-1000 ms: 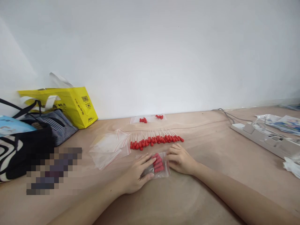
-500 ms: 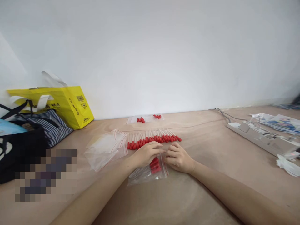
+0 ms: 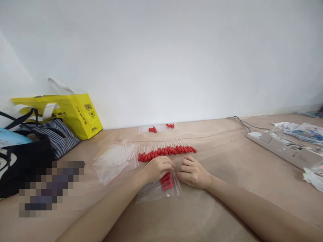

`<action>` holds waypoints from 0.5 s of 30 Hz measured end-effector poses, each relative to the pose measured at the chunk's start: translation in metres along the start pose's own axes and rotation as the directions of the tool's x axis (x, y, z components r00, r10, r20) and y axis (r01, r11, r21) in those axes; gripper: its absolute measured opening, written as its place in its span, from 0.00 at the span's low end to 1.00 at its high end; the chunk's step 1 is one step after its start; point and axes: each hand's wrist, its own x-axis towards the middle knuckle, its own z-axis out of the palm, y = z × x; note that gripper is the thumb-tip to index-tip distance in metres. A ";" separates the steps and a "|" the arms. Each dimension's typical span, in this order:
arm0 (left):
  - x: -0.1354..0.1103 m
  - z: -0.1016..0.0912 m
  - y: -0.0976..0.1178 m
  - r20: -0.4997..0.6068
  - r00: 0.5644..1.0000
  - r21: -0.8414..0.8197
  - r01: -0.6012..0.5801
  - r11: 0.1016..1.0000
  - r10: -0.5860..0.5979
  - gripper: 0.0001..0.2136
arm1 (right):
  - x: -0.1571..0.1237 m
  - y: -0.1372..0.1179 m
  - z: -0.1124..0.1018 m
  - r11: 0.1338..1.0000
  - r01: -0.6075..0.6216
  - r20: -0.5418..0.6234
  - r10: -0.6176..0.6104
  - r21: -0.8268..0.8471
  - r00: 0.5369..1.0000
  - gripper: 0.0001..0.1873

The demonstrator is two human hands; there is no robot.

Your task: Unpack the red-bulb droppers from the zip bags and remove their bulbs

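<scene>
Our left hand (image 3: 159, 167) curled over the clear zip-lock bag (image 3: 155, 197) of red-tipped sticks (image 3: 166, 184), right hand (image 3: 193, 173) by its mouth — we couldn't tell if either actually gripped it, tbh.

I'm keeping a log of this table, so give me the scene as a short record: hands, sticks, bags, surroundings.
Left hand: over the front plastic bag, grip hidden
Right hand: at that bag's right edge, grip unclear
Front bag shows: red tips
Sticks: red-headed, in a row beyond the hands
Loose bags: clear, overlapping, left of the row
Left side: yellow bag, striped bag, black bag
Right side: power strip
</scene>
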 end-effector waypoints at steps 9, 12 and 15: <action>-0.009 -0.006 0.005 -0.044 0.999 0.036 -0.014 0.999 0.015 0.12 | 0.004 -0.006 0.002 1.000 -0.018 -0.011 0.018 0.010 1.000 0.08; -0.009 -0.007 0.006 -0.051 0.999 0.035 0.002 0.999 0.000 0.12 | 0.005 -0.007 0.002 1.000 -0.013 -0.007 0.013 0.024 1.000 0.07; -0.010 -0.007 0.006 -0.050 0.999 0.031 0.013 0.999 -0.011 0.12 | 0.005 -0.007 0.003 0.999 -0.002 0.007 0.002 0.043 1.000 0.09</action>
